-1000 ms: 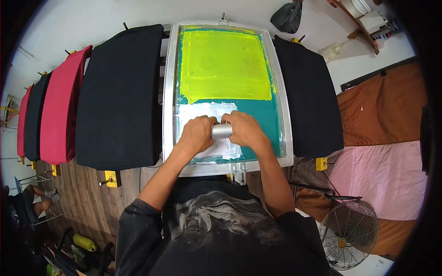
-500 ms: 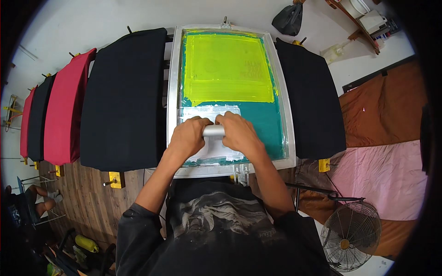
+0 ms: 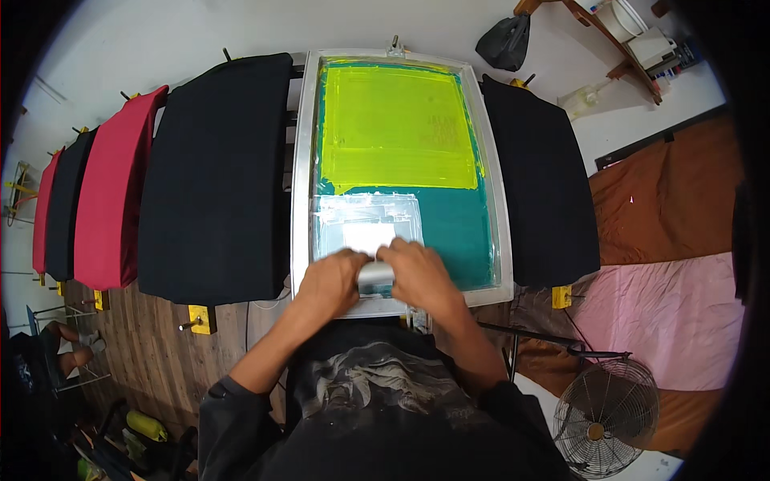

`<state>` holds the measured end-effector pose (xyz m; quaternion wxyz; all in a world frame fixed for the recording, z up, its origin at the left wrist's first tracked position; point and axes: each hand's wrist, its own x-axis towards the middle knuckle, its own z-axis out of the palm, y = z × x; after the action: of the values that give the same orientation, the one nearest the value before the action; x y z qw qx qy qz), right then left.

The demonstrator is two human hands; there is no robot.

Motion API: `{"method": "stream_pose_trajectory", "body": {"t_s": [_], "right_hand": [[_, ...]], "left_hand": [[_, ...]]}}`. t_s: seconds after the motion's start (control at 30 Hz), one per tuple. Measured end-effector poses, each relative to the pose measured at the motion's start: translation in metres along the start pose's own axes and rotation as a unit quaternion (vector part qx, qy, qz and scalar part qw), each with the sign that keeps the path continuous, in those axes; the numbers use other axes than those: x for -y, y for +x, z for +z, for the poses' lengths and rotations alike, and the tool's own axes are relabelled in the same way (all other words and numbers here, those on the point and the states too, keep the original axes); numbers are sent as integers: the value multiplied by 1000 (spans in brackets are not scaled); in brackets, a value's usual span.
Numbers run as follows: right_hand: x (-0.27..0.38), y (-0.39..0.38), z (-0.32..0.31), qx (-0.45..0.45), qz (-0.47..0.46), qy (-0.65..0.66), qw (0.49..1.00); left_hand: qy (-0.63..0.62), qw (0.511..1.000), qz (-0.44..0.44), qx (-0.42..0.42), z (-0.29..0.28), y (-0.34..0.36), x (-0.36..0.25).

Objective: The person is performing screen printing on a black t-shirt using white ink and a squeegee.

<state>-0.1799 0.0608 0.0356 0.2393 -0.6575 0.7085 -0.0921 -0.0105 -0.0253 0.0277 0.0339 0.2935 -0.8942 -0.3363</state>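
A silver-handled squeegee point(image 3: 374, 276) is pressed to the near left part of a screen printing frame point(image 3: 301, 192). My left hand point(image 3: 329, 282) is closed around its left end and my right hand point(image 3: 421, 276) around its right end. Just beyond them lies a patch of white ink point(image 3: 365, 215) with a bright white rectangle in it. Yellow-green ink point(image 3: 385, 120) covers the far part of the screen, and bare green mesh point(image 3: 455, 232) shows at the near right. My hands hide the squeegee's lower edge.
Black fabric point(image 3: 216, 176) covers boards on both sides of the frame, with red fabric point(image 3: 112, 192) farther left. Yellow brackets point(image 3: 202, 318) stick out beneath. A fan point(image 3: 605, 421) stands at lower right. Someone's leg point(image 3: 76, 353) shows at lower left.
Both hands have drawn the squeegee toward my body, down to the screen's near edge. More of the white ink patch shows behind it, including the bright rectangle.
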Motion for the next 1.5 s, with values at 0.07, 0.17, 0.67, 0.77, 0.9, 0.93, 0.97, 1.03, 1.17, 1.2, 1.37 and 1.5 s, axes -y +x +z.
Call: {"method": "stream_pose_trajectory", "body": {"t_s": [0.07, 0.17, 0.67, 0.77, 0.9, 0.93, 0.97, 1.03, 1.17, 1.2, 1.37, 1.5], "right_hand": [[-11, 30, -7, -36, -5, -15, 999], [-31, 62, -11, -47, 25, 3, 999], [-9, -11, 1, 64, 26, 52, 996], [-13, 23, -13, 42, 5, 23, 999], [-15, 56, -6, -5, 18, 12, 1000], [-15, 54, -2, -13, 12, -6, 1000], [-14, 50, 2, -21, 6, -24, 999], [-12, 29, 16, -38, -15, -9, 999], [2, -21, 28, -24, -8, 6, 1000], [6, -30, 27, -24, -1, 9, 1000], [0, -14, 2, 13, 2, 16, 1000], [-15, 25, -11, -20, 15, -25, 999]], "left_hand": [[17, 999, -2, -28, -12, 23, 7], [17, 999, -15, -37, -11, 65, 21], [6, 993, 4, 116, 5, 1, 1], [23, 998, -23, 49, -6, 24, 12], [4, 999, -9, -44, -6, 45, 35], [-5, 998, 13, -64, -1, 44, 40], [-9, 997, 24, -77, 7, 38, 39], [12, 995, 28, -98, 21, 18, 32], [-7, 998, 13, -63, 37, -27, 9], [-16, 999, 8, -38, 33, -31, 4], [-5, 1000, 5, 25, 1, -9, -6], [7, 1000, -3, -29, -5, 30, 2]]}}
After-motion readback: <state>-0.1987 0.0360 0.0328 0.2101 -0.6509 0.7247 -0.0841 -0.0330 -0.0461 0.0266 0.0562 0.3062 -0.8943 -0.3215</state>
